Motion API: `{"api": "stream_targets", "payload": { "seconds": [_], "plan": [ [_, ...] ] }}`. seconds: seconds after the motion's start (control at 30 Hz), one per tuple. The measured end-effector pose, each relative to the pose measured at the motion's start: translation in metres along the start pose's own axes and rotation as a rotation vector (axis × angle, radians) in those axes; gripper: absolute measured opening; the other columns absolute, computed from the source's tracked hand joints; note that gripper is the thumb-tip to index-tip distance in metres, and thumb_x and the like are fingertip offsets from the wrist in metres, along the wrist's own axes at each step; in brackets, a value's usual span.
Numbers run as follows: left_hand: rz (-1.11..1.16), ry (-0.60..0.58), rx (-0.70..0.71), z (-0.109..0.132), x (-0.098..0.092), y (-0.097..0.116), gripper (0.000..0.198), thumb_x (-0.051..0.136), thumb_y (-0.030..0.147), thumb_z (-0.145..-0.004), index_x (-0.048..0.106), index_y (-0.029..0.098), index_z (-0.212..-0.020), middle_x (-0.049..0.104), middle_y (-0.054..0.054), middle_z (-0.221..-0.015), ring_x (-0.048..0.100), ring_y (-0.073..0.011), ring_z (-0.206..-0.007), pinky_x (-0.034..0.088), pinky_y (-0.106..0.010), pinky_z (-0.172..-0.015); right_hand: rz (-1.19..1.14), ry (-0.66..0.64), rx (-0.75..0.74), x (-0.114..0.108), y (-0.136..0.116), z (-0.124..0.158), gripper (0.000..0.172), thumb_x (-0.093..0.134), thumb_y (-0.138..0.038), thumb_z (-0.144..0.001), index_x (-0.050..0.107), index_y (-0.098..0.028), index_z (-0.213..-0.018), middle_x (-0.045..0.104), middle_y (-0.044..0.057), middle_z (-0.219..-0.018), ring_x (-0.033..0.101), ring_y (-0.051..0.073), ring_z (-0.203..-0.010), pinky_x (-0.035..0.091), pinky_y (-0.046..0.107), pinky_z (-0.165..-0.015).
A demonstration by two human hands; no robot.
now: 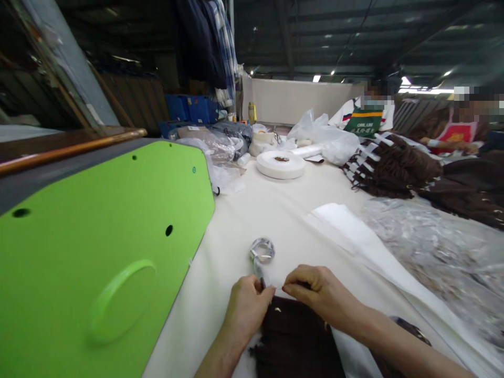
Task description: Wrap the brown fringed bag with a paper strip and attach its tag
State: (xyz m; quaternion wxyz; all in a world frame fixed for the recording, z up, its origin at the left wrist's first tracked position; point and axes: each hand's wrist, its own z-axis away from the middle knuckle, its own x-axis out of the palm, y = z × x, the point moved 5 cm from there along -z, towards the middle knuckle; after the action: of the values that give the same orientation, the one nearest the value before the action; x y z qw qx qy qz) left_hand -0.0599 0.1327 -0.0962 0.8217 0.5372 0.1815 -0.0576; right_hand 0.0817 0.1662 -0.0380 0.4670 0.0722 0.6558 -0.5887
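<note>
My left hand (247, 310) is closed in a pinch on the end of a clear tape strip that runs from a small tape roll (262, 250) lying on the white table (275, 210). Close to it on the right, my right hand (317, 294) is also pinched shut, its fingertips at the top edge of a dark brown fabric piece (295, 341) that lies under both hands. What the right fingers grip is too small to make out.
A big green machine cover (98, 247) fills the left. A white tape reel (281, 164), plastic bags (220, 147) and piles of brown fabric (394, 168) lie further back. White paper strips (354, 236) and clear plastic (433, 247) are on the right. Two other people sit at the far right.
</note>
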Motion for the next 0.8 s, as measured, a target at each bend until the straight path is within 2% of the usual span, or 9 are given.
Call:
{"api": "stream_targets", "payload": {
  "seconds": [0.07, 0.13, 0.3, 0.47, 0.6, 0.8],
  "plan": [
    [-0.017, -0.007, -0.022, -0.005, -0.001, 0.001, 0.022, 0.06, 0.017, -0.061, 0.044, 0.019, -0.045, 0.044, 0.005, -0.035, 0.039, -0.008, -0.033, 0.021, -0.019, -0.036, -0.031, -0.034, 0.004, 0.005, 0.004, -0.006, 0.018, 0.054, -0.025, -0.078, 0.07, -0.019, -0.073, 0.066, 0.001, -0.068, 0.057, 0.013, -0.064, 0.038, 0.022, -0.058],
    [-0.005, -0.045, -0.07, -0.007, 0.001, -0.002, 0.022, 0.055, 0.015, -0.063, 0.042, 0.02, -0.045, 0.041, 0.006, -0.032, 0.037, -0.0089, -0.028, 0.019, -0.02, -0.033, -0.058, -0.059, 0.014, 0.011, 0.009, -0.01, 0.017, 0.054, -0.026, -0.078, 0.07, -0.02, -0.074, 0.065, 0.0, -0.069, 0.056, 0.013, -0.064, 0.038, 0.022, -0.057],
    [0.129, -0.048, -0.145, -0.004, 0.0, -0.009, 0.021, 0.05, 0.02, -0.068, 0.042, 0.02, -0.049, 0.04, 0.007, -0.028, 0.032, -0.0074, -0.025, 0.018, -0.019, -0.031, -0.202, -0.136, 0.058, 0.027, 0.018, -0.017, 0.017, 0.056, -0.032, -0.078, 0.071, -0.023, -0.076, 0.066, -0.002, -0.069, 0.056, 0.013, -0.065, 0.038, 0.021, -0.056],
    [0.229, -0.088, -0.186, -0.005, -0.002, -0.013, 0.016, 0.05, 0.027, -0.067, 0.047, 0.019, -0.053, 0.038, 0.007, -0.028, 0.026, -0.0052, -0.025, 0.016, -0.017, -0.031, -0.281, -0.194, 0.063, 0.037, 0.02, -0.021, 0.023, 0.055, -0.038, -0.08, 0.071, -0.023, -0.079, 0.067, -0.002, -0.069, 0.057, 0.013, -0.065, 0.039, 0.021, -0.058],
    [0.267, -0.072, -0.177, -0.006, -0.002, -0.014, 0.016, 0.05, 0.031, -0.063, 0.048, 0.019, -0.053, 0.04, 0.006, -0.028, 0.027, -0.0051, -0.025, 0.017, -0.017, -0.031, -0.195, -0.203, 0.101, 0.039, 0.018, -0.023, 0.023, 0.054, -0.038, -0.078, 0.07, -0.023, -0.078, 0.066, -0.002, -0.066, 0.055, 0.013, -0.062, 0.036, 0.021, -0.055],
    [0.344, 0.006, -0.185, -0.004, -0.003, -0.018, 0.017, 0.051, 0.032, -0.058, 0.045, 0.02, -0.048, 0.039, 0.005, -0.026, 0.026, -0.0049, -0.024, 0.016, -0.018, -0.031, 0.047, -0.204, 0.248, 0.034, 0.007, -0.023, 0.017, 0.053, -0.023, -0.066, 0.069, -0.022, -0.071, 0.058, -0.005, -0.055, 0.049, 0.01, -0.051, 0.029, 0.021, -0.048]
  ]
}}
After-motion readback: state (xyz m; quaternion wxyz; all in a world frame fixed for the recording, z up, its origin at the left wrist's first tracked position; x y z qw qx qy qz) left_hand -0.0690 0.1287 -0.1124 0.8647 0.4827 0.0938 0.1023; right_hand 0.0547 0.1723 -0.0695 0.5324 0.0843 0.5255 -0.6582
